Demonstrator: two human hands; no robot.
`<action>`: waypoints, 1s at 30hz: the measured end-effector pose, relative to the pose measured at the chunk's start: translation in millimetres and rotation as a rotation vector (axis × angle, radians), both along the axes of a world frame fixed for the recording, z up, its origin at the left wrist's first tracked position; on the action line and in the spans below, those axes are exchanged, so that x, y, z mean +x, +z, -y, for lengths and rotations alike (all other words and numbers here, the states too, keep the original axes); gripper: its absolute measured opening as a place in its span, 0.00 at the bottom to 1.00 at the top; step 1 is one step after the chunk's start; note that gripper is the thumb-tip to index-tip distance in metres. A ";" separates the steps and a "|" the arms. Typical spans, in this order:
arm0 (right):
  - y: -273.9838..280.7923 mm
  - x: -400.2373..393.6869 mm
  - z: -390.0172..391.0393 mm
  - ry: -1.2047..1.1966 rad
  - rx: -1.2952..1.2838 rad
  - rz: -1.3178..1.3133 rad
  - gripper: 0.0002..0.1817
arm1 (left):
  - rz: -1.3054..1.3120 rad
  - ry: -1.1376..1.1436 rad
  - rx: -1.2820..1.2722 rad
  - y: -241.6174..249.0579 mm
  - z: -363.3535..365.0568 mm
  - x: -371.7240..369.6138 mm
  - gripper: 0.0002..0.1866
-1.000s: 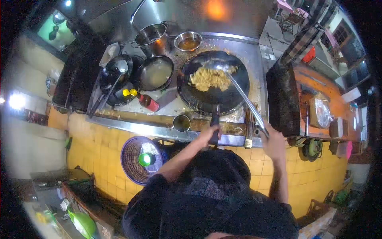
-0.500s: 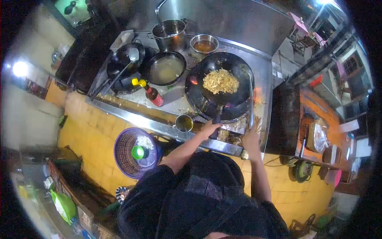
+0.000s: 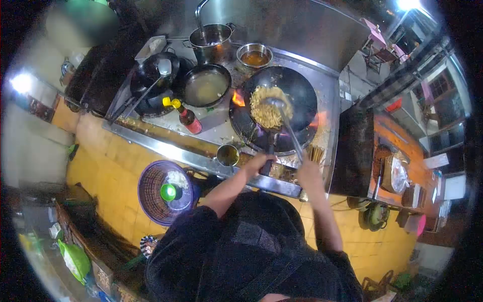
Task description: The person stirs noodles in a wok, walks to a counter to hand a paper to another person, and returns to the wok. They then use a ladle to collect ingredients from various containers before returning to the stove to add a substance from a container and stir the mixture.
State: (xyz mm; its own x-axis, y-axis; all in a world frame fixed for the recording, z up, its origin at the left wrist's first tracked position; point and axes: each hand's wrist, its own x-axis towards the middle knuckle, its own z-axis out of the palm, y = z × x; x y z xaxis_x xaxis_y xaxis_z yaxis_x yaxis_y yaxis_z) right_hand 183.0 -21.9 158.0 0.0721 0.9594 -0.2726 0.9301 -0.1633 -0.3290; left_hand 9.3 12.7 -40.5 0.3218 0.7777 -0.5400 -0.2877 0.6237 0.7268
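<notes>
A black wok [image 3: 299, 85] sits over a burner with flames at its sides. Noodles [image 3: 264, 113] are heaped in its middle. My left hand [image 3: 260, 165] is closed round the wok's handle, at the front of the stove. My right hand [image 3: 310, 176] grips the long handle of a metal ladle [image 3: 288, 126]. The ladle's bowl rests on or in the noodles; its lower edge is hard to make out.
Left of the wok stand a pan of cloudy liquid [image 3: 206, 89], a sauce bottle [image 3: 190, 121] and a small metal cup [image 3: 227, 155]. A tall pot [image 3: 211, 44] and a steel bowl [image 3: 255, 56] are behind. A purple basket [image 3: 142, 194] stands on the floor.
The ladle has swung left from the wok's right side onto the noodles, and my right hand has moved slightly left. The noodle heap has shifted, and flames show more brightly. My left hand keeps its grip.
</notes>
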 end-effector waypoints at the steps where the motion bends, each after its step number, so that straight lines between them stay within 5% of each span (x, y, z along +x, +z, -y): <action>1: -21.5 1.7 -5.2 -0.007 -0.006 0.001 0.23 | -0.003 -0.037 -0.050 -0.7 -3.1 -0.4 0.11; 3: -55.2 13.4 -21.0 0.183 0.098 -0.120 0.24 | -0.029 -0.029 -0.168 17.9 -4.9 2.1 0.11; 6: 48.2 62.8 -13.4 0.368 -0.001 -0.107 0.26 | 0.087 0.226 -0.284 121.4 20.8 31.3 0.06; 8: 101.0 60.8 -4.3 0.244 -0.194 -0.156 0.26 | 0.568 0.007 -0.251 200.4 34.3 22.6 0.07; 10: 105.7 64.4 4.7 0.292 -0.134 -0.117 0.24 | 0.571 -0.026 -0.367 229.0 40.4 16.9 0.08; 11: 107.9 64.3 9.7 0.287 -0.143 -0.124 0.24 | 0.575 -0.052 -0.490 232.4 44.6 14.3 0.09; 16: 98.6 70.0 29.5 0.369 -0.109 -0.187 0.21 | 0.090 0.046 -0.276 121.3 39.9 6.5 0.10; 20: 77.5 58.1 39.1 0.196 -0.074 0.053 0.23 | 0.137 -0.136 -0.391 225.0 108.4 23.5 0.11; 22: 60.3 72.6 41.2 0.257 -0.047 -0.114 0.24 | 0.039 -0.270 -0.334 216.2 85.1 16.3 0.10; 26: 35.1 74.0 50.0 0.207 -0.085 0.058 0.24 | 0.191 -0.041 -0.160 130.0 20.4 -6.7 0.11; 28: -27.2 87.4 47.5 0.183 0.165 0.270 0.24 | 0.219 0.051 -0.301 144.0 60.3 11.3 0.11; 30: 26.4 75.3 44.3 0.138 0.080 0.243 0.26 | 0.276 -0.098 -0.487 167.4 94.5 13.7 0.10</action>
